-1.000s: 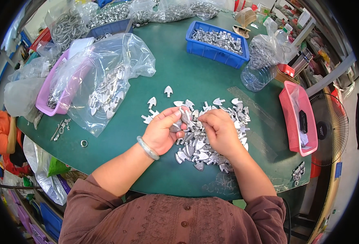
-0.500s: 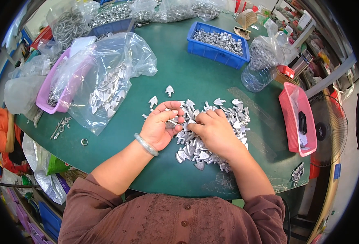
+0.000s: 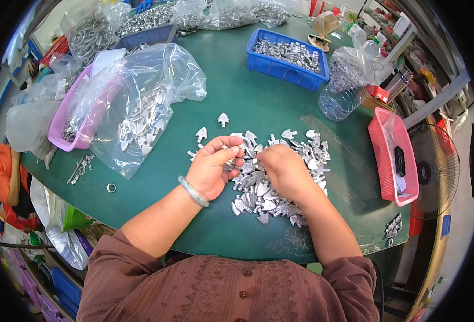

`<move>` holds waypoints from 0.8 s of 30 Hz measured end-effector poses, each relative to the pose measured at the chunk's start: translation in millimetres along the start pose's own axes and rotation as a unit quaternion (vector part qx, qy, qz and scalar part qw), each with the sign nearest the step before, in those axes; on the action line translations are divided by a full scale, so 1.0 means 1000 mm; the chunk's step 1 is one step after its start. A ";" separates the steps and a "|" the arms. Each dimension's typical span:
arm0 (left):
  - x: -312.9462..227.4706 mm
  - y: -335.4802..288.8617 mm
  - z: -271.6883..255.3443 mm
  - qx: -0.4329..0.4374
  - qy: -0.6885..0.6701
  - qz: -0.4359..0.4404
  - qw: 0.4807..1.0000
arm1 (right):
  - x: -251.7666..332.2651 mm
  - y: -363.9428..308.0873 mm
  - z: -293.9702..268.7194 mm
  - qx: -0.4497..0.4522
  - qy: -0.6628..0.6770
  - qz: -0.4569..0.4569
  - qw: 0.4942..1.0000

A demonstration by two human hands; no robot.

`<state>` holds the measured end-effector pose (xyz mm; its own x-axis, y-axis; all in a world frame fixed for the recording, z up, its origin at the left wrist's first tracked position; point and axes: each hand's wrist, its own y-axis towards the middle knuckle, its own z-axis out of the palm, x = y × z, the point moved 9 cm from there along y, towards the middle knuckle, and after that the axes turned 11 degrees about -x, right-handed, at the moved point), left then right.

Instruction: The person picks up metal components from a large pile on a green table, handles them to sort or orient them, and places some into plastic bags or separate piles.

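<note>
Your left hand (image 3: 209,169) is curling at the left edge of the arrowhead-shaped metal pieces (image 3: 267,205); your right hand (image 3: 286,173) is bunching over them, just beside it. A blue tray (image 3: 281,73) is standing beyond.

big green-topped table (image 3: 221,67), kinda scuffed along its near edge, black wire-cage fan (image 3: 428,173) just off the right edge, pretty crammed shelving (image 3: 435,99) past the far right corner, pale floor (image 3: 458,236) beyond the fan, decent bright light across the tabletop
</note>
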<state>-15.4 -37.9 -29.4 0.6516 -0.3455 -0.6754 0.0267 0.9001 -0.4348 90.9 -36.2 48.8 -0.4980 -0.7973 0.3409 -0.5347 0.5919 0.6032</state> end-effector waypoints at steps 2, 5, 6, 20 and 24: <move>-0.002 -0.001 -0.002 -0.014 0.032 0.010 0.999 | -0.021 -0.003 -0.002 0.008 0.132 0.181 0.975; 0.007 -0.008 0.004 0.007 0.085 -0.018 0.996 | -0.040 -0.024 0.007 0.011 0.318 0.384 0.867; 0.008 -0.009 0.007 0.023 0.095 -0.020 0.995 | -0.041 -0.024 0.009 0.004 0.378 0.405 0.833; 0.017 -0.007 0.010 0.037 0.094 -0.035 0.994 | -0.034 -0.023 0.016 0.028 0.428 0.427 0.796; 0.021 -0.010 0.008 0.035 0.075 -0.043 0.996 | -0.031 -0.028 0.017 0.027 0.434 0.430 0.791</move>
<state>4.1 -52.2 -34.2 0.5234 -0.4539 -0.7211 0.1340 0.8796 -0.4565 109.7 -25.9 9.4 -0.0499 0.1366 0.9894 -0.2929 0.9450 -0.1453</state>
